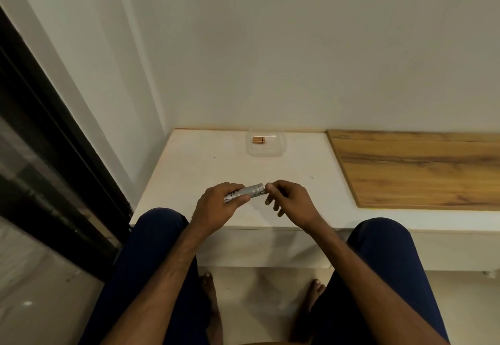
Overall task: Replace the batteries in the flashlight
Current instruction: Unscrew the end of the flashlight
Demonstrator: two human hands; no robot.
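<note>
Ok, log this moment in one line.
left hand grips flashlight | right hand at its end | batteries in tray

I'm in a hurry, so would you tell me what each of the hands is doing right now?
Left hand: grips the flashlight.
Right hand: fingertips at the flashlight's end; grip cannot be told.

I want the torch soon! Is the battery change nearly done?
Barely started, it seems. Done: nothing visible; the copper-coloured batteries lie in the clear plastic tub. In hand: the left hand holds the silver metal flashlight, the right hand pinches its end. Left: open it, swap batteries, close it.
</note>
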